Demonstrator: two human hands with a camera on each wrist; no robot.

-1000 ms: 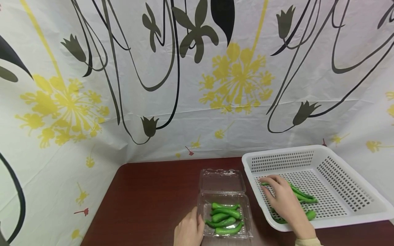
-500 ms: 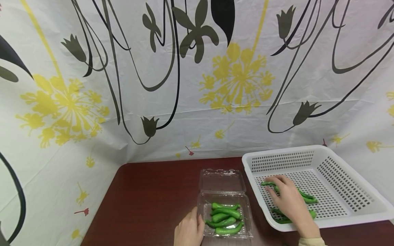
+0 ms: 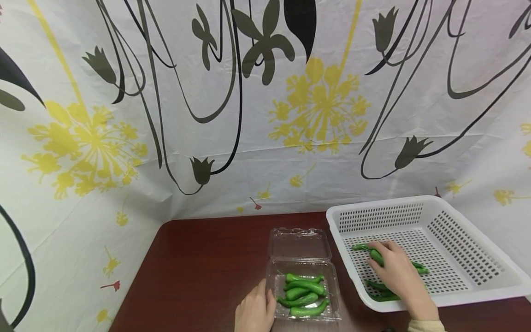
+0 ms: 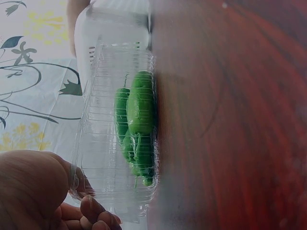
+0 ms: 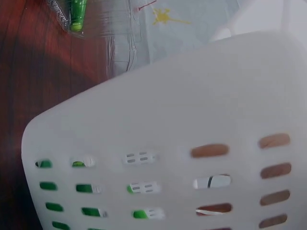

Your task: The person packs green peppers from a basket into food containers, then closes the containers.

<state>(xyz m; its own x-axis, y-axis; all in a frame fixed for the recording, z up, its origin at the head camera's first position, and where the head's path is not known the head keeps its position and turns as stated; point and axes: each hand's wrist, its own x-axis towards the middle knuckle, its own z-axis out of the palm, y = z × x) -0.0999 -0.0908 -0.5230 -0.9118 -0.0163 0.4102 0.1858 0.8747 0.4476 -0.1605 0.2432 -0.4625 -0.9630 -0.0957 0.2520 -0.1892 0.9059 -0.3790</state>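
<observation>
A clear plastic clamshell box (image 3: 335,299) lies with its lid folded back, and several green peppers (image 3: 304,287) rest in its tray. My left hand (image 3: 255,308) pinches the box's left rim; in the left wrist view its thumb and fingers close on the clear wall. Inside the white slotted basket (image 3: 469,300), my right hand (image 3: 396,272) reaches down over more green peppers (image 3: 376,257). A pepper shows in the gap between its thumb and fingers; the fingertips are partly hidden. Through the basket's slots in the right wrist view, bits of the hand (image 5: 210,150) appear.
The basket stands on the dark red table (image 3: 199,267), right of the box. Other peppers (image 3: 383,297) lie near its front left corner. A patterned curtain (image 3: 257,184) hangs behind the table and along both sides.
My right hand has shifted rightward within the basket, uncovering more of the peppers on its left. The left hand and the box have stayed in place.
</observation>
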